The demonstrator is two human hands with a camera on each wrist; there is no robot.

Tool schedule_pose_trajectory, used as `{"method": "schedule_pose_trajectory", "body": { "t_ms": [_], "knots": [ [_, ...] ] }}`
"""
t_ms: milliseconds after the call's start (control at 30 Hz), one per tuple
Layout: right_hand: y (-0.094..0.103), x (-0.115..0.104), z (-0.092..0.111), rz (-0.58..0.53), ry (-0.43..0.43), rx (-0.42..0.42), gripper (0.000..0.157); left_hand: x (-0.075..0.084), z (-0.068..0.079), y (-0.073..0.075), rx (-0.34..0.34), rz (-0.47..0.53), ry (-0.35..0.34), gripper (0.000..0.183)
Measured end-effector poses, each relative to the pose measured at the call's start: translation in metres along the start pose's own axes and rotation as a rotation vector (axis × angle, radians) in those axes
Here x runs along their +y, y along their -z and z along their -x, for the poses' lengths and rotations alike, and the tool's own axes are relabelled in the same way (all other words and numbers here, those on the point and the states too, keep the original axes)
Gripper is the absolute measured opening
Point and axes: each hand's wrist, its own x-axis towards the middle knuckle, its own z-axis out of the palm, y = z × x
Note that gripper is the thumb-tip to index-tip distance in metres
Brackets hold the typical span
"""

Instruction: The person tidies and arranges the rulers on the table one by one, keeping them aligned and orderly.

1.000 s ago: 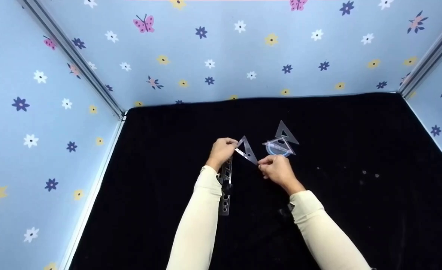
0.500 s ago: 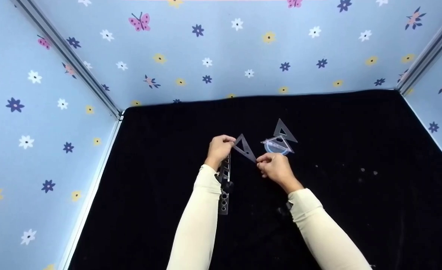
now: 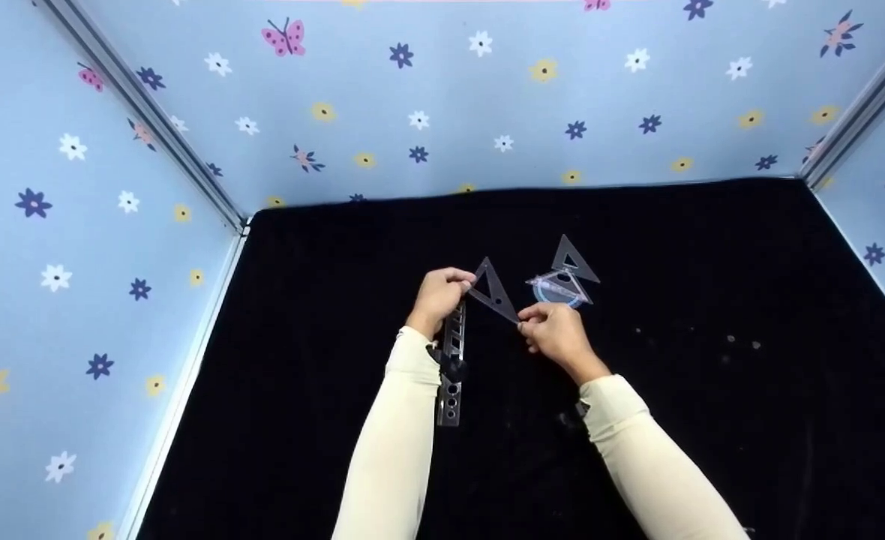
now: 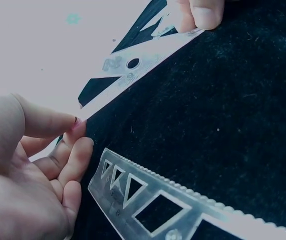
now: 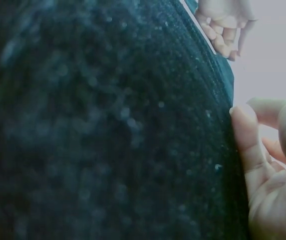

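Both hands hold a clear plastic set square [image 3: 496, 292] above the black cloth, one at each end of its long edge. My left hand [image 3: 440, 298] pinches one corner between thumb and forefinger. At the opposite, narrow tip, my right hand [image 3: 557, 334] pinches with its fingertips. In the left wrist view the set square [image 4: 143, 62] shows a triangular cut-out and a small round hole. Below the left hand lies a clear stencil ruler [image 3: 450, 403] with a scalloped edge and cut-out shapes, partly hidden by the wrist.
Beyond the right hand, a second set square [image 3: 579, 264] lies next to another set square overlapping a blue-marked protractor [image 3: 556, 294]. Black cloth [image 3: 682, 435] covers the table. Flower-patterned walls [image 3: 457, 90] stand behind and at both sides.
The set square between the hands has tilted slightly, its bright edge glare gone. Both hands keep their pinch and stay almost in place. The camera view shifts a little.
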Motion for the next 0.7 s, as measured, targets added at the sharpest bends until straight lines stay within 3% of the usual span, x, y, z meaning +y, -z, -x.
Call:
{"method": "schedule_pose_trajectory", "body": {
  "t_ms": [267,700],
  "knots": [
    [-0.0012,0.0002,-0.0001,0.000,-0.005,0.005,0.009,0.0004,-0.0009,0.0014,-0.015,0.078,0.032,0.019],
    [-0.0011,0.0016,0.0005,-0.020,0.009,0.006,0.010,0.0034,-0.0003,0.0007,-0.002,0.112,0.062,0.019]
  ]
}}
